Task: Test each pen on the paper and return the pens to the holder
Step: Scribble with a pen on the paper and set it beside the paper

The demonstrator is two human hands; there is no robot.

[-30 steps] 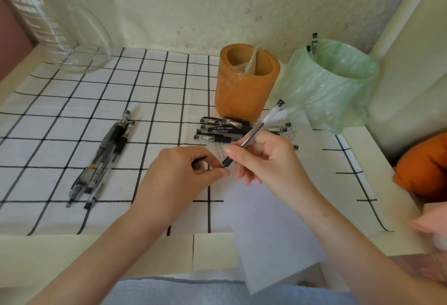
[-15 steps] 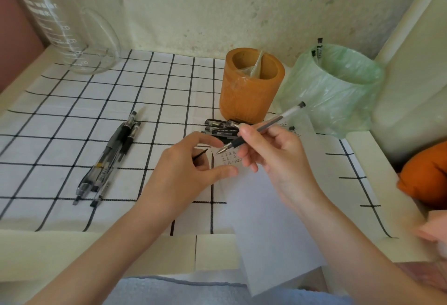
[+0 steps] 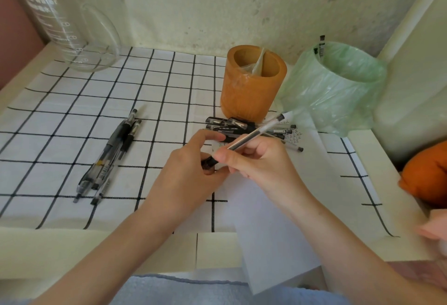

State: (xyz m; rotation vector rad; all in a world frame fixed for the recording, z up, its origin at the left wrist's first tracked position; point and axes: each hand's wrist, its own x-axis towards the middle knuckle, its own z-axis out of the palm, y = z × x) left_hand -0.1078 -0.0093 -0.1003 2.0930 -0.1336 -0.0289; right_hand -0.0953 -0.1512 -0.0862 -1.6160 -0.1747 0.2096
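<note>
Right hand (image 3: 261, 166) pinches the pen (image 3: 254, 133) mid-barrel, above the top of the paper (image 3: 266, 220) and just in front of the pen pile (image 3: 232, 127) by the orange cup (image 3: 251, 87). Left hand (image 3: 188, 174) pinches the black cap (image 3: 208, 162) at the tip end. Going on or off, can't tell. Either way, keep cap and barrel in line and move straight, with no twisting.

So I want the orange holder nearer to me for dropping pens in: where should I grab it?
Probably best to wrap a hand round the mid wall of the orange holder, coming from its left over bare cloth. It stands upright, a plain open-topped cylinder; loose pens lie against its front base and the green-bagged bin crowds its right side.
</note>
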